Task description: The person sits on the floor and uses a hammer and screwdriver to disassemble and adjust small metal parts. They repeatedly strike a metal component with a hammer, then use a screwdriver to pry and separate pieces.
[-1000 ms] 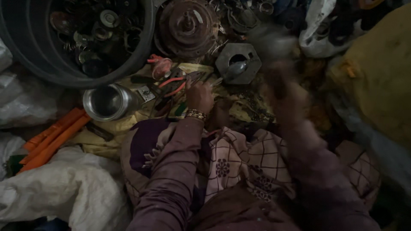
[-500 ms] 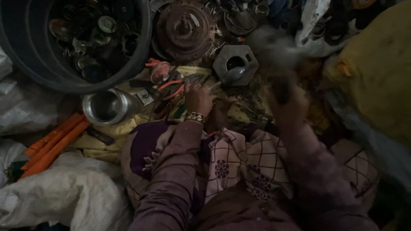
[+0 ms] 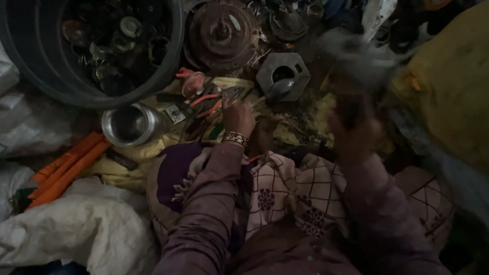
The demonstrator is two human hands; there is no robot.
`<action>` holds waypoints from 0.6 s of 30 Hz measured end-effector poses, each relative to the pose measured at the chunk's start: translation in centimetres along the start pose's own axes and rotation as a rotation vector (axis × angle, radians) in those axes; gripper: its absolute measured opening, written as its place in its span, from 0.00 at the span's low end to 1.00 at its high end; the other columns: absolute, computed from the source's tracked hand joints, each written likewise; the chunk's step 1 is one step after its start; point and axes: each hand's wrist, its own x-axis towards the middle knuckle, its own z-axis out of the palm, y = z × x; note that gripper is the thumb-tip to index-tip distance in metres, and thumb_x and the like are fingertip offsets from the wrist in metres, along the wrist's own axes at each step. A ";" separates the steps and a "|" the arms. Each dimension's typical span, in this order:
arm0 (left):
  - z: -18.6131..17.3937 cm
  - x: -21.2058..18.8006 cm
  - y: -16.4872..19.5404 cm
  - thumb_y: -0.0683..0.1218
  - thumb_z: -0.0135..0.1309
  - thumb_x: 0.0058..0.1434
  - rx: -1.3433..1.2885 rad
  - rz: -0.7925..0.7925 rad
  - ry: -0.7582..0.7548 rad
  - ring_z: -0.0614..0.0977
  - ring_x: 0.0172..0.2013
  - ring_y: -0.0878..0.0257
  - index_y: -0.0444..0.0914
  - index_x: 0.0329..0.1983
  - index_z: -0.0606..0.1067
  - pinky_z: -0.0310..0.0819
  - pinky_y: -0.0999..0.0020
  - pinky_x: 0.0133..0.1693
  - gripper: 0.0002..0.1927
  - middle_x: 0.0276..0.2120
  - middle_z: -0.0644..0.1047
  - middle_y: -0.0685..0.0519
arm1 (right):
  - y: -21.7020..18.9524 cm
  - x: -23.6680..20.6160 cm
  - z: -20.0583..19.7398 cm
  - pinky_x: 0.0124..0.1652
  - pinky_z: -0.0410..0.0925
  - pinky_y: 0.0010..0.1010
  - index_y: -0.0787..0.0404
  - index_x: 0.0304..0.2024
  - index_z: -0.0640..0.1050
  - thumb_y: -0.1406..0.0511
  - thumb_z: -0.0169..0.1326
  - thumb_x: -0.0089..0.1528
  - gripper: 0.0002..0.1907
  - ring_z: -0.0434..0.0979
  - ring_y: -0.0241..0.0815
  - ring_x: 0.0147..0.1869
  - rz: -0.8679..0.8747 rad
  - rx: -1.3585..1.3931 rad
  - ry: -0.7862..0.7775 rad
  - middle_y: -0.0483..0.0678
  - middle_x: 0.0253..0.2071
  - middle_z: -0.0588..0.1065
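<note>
My left hand [image 3: 238,118], a beaded bracelet on its wrist, reaches forward with curled fingers pinching a small metal piece [image 3: 253,103] on the ground, right beside red-handled pliers [image 3: 208,106]. My right hand [image 3: 351,127] is raised and motion-blurred, closed round the dark handle of what looks like a hammer [image 3: 356,56]; its grey head is a smear above the hand. A grey hexagonal metal housing [image 3: 282,76] lies just beyond and between both hands. Purple sleeves and a patterned cloth cover my lap.
A dark round tub [image 3: 173,56] of metal parts stands at top left, a rusty round motor part [image 3: 221,30] beside it. A shiny metal cup [image 3: 130,125] lies left of my hand. Orange strips [image 3: 66,163], white sacks [image 3: 76,234] and a yellow sack [image 3: 448,91] crowd the sides.
My right hand with the blurred tool keeps swinging, its head shifting slightly over the scrap. My left hand stays on the small piece near the pliers.
</note>
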 end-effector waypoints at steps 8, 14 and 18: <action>0.7 1.0 -1.4 0.52 0.59 0.66 -0.227 -0.228 -0.402 0.72 0.19 0.53 0.35 0.19 0.74 0.70 0.49 0.33 0.22 0.16 0.71 0.45 | 0.7 2.0 1.7 0.38 0.74 0.41 0.61 0.79 0.62 0.62 0.63 0.70 0.39 0.82 0.53 0.41 -0.042 -0.246 -0.158 0.60 0.45 0.81; 1.5 1.2 -2.6 0.55 0.62 0.63 -0.407 -0.254 -0.329 0.67 0.14 0.55 0.34 0.17 0.74 0.60 0.54 0.22 0.26 0.12 0.68 0.46 | 0.6 1.9 -2.2 0.38 0.75 0.30 0.60 0.81 0.59 0.60 0.58 0.77 0.34 0.82 0.38 0.37 -0.006 0.147 0.045 0.51 0.42 0.81; 1.7 1.4 -3.0 0.56 0.62 0.64 -0.351 -0.297 -0.398 0.64 0.13 0.57 0.34 0.15 0.74 0.59 0.56 0.20 0.27 0.10 0.66 0.47 | 1.3 2.4 0.3 0.36 0.73 0.33 0.57 0.70 0.72 0.61 0.59 0.76 0.22 0.79 0.41 0.35 -0.068 0.134 0.049 0.51 0.39 0.80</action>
